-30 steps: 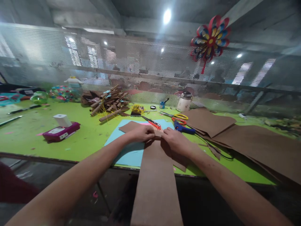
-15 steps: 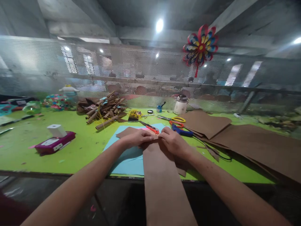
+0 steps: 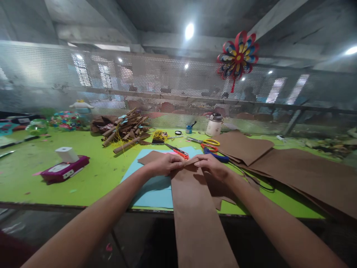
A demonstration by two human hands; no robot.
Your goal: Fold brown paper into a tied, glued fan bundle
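Note:
A long strip of brown paper (image 3: 195,208) runs from the table down toward me and hangs over the front edge. Its far end is folded or rolled into a narrow band. My left hand (image 3: 166,163) pinches the left end of that band. At the right end, my right hand (image 3: 210,165) grips it between thumb and fingers. Light blue paper sheets (image 3: 153,195) lie under the strip, with another brown piece (image 3: 150,158) on them. Just beyond my hands are red-handled scissors (image 3: 181,153) and a blue-handled tool (image 3: 219,156) with a black cord.
Brown paper sheets (image 3: 304,171) cover the right side of the green table (image 3: 106,186). Rolled brown paper tubes (image 3: 128,130) are heaped at back left. A purple box (image 3: 65,169), a white jug (image 3: 214,124), a small blue jar (image 3: 189,129) and yellow-handled scissors (image 3: 210,142) stand or lie around.
My right hand has shifted slightly right, away from my left, and more of the narrow band at the strip's far end now shows between them.

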